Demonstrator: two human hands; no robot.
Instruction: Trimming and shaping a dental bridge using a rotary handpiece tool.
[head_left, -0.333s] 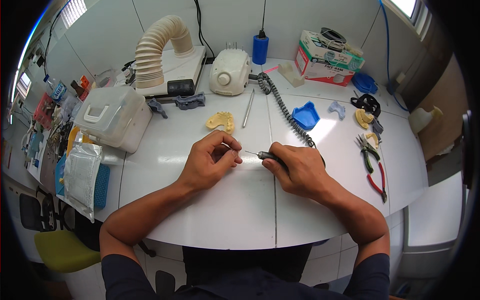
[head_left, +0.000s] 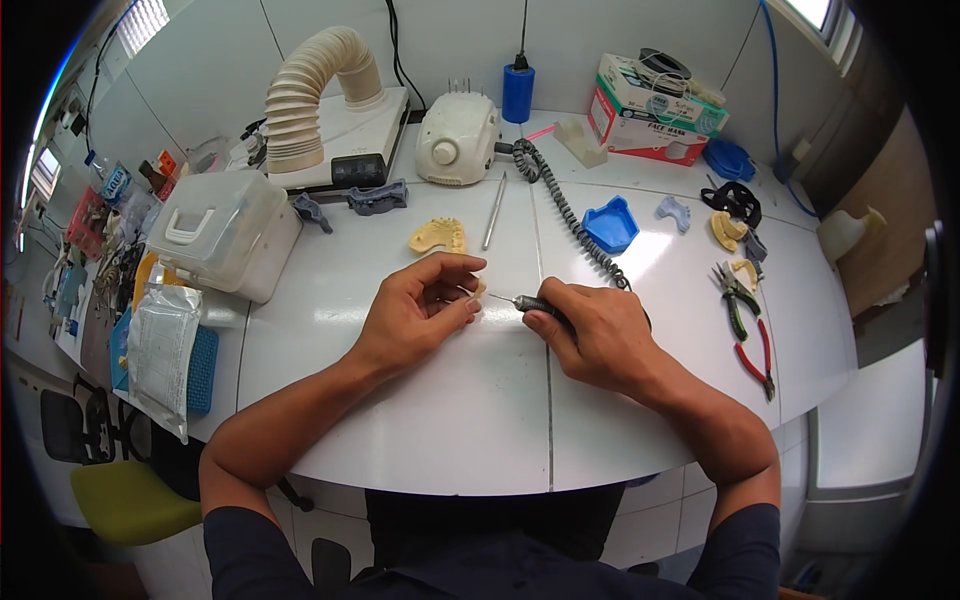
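Observation:
My left hand (head_left: 415, 310) has its fingers closed on a small pale piece (head_left: 480, 289), which is partly hidden by the fingertips and too small to make out well. My right hand (head_left: 595, 330) grips a dark rotary handpiece (head_left: 532, 304); its thin bit points left at the pale piece, and I cannot tell if they touch. A coiled grey cord (head_left: 570, 220) runs from the handpiece to a white control unit (head_left: 452, 150). Beyond my left hand lie a yellow dental cast (head_left: 440, 236) and a silver stick-like instrument (head_left: 494, 212).
On the white tabletop (head_left: 380, 430) are a ducted unit (head_left: 310, 130), a lidded plastic box (head_left: 225, 235), a silver packet (head_left: 160, 355), grey moulds (head_left: 376, 198), a blue tray (head_left: 610, 225), mask boxes (head_left: 650, 125), more casts (head_left: 727, 230) and pliers (head_left: 740, 310). A green chair (head_left: 130, 495) stands lower left.
My left fingers have shifted slightly and the pale piece between them shows more clearly. My right hand has moved a little upward with the handpiece; the whole view has shifted slightly too.

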